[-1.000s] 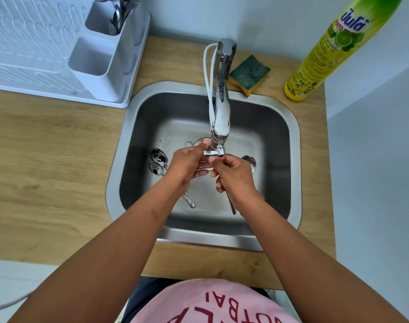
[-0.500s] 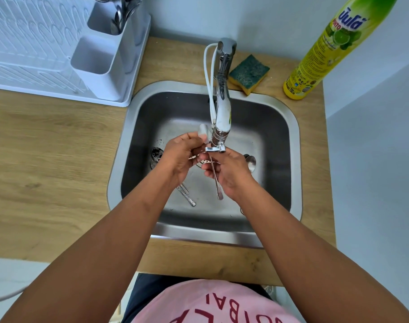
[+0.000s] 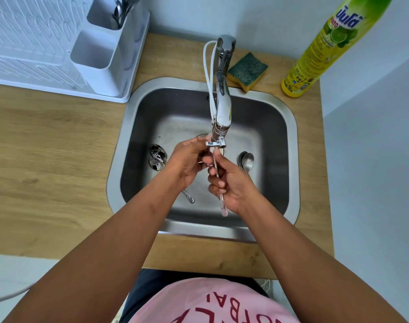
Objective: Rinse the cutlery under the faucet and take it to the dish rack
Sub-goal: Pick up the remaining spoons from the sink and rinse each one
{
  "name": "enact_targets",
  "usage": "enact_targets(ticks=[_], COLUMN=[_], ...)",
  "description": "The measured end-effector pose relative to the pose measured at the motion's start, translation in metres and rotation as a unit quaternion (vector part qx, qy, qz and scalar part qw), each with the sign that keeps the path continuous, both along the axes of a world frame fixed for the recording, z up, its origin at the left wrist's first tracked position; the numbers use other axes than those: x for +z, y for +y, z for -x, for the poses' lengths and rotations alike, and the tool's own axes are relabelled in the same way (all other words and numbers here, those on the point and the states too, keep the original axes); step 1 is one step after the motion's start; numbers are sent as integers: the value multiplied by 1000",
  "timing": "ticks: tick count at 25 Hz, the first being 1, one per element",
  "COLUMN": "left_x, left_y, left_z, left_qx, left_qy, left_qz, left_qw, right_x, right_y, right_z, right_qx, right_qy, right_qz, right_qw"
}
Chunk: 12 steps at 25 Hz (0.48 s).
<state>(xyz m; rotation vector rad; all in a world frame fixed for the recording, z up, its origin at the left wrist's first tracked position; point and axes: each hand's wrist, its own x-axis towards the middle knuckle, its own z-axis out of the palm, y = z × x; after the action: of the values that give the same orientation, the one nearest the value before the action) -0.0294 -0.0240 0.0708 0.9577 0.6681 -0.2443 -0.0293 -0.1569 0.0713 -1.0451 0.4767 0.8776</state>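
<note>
Both my hands meet under the faucet spout over the steel sink. My right hand grips the handle of a piece of cutlery, whose end sticks out toward me. My left hand closes around its upper end, which is hidden, so I cannot tell whether it is a spoon or fork. Two dirty spoons lie at the sink's left, a clean-looking spoon at the right. The white dish rack stands at the back left, its cutlery holder holding several utensils.
A green-and-yellow sponge lies behind the sink. A tall yellow dish-soap bottle stands at the back right near the wall. The wooden counter extends to the left of the sink.
The held cutlery turned: its handle swung from pointing right-down to pointing straight toward me. My hands stayed under the spout, rubbing it. The dirty spoons at the left came back into sight.
</note>
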Motion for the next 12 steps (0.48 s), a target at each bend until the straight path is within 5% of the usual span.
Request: enact_targets(ticks=[5, 12], left_x=[0, -1], left_y=[-5, 2], left_z=[6, 3], left_qx=[-19, -42], left_qy=[-9, -33], left_qz=[44, -98], left_qw=[999, 994], right_x=[-4, 3], right_y=[-12, 7], right_z=[17, -5], right_qx=[5, -25], right_qy=[41, -36], right_qz=[-1, 142], right_qw=[999, 989])
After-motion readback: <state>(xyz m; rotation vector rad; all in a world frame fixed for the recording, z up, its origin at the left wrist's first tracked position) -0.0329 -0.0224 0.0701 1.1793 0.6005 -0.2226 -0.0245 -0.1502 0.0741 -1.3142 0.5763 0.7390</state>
